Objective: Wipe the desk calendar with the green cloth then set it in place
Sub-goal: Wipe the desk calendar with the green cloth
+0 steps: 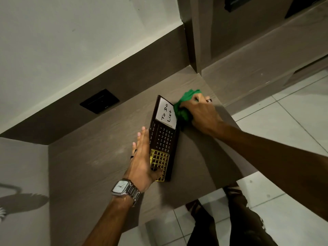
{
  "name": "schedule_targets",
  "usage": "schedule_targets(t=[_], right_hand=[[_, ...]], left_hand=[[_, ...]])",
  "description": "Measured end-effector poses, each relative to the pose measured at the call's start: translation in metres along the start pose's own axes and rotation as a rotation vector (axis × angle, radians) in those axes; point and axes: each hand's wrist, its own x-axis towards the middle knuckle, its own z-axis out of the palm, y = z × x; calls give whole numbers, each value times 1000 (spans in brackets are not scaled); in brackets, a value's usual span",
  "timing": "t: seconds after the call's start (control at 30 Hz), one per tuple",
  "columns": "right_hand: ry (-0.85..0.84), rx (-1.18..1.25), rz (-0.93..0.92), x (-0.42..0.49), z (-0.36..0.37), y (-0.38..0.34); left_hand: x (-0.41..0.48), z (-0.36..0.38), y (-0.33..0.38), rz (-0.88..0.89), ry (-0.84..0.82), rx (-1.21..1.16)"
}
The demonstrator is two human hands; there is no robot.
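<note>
"To Do List" reads on the desk calendar [164, 137], gripped by the left hand [143, 162]; the right hand [200, 112] bunches the green cloth [184, 107] against it.

Brown wood-grain desk [99, 157] against pale wall [71, 32]; black socket plate [99, 101] on brown backsplash [124, 75]; white tiled floor [292, 121].

One camera only, worn on the head. Looking down from above, tilted sideways, close over the brown desk [99, 157], with wall up top and floor tiles [292, 121] at right.
</note>
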Motion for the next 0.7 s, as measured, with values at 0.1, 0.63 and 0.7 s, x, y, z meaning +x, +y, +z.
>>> schedule_targets(t=[0.1, 0.63, 0.7], right_hand=[[-3, 27, -94, -24, 9, -14], [36, 17, -5, 9, 3, -1], [49, 57, 18, 13, 3, -8]], left_hand=[[1, 1, -1, -9, 25, 17], [-1, 1, 1, 1, 17, 1], [-1, 1, -1, -24, 20, -7]])
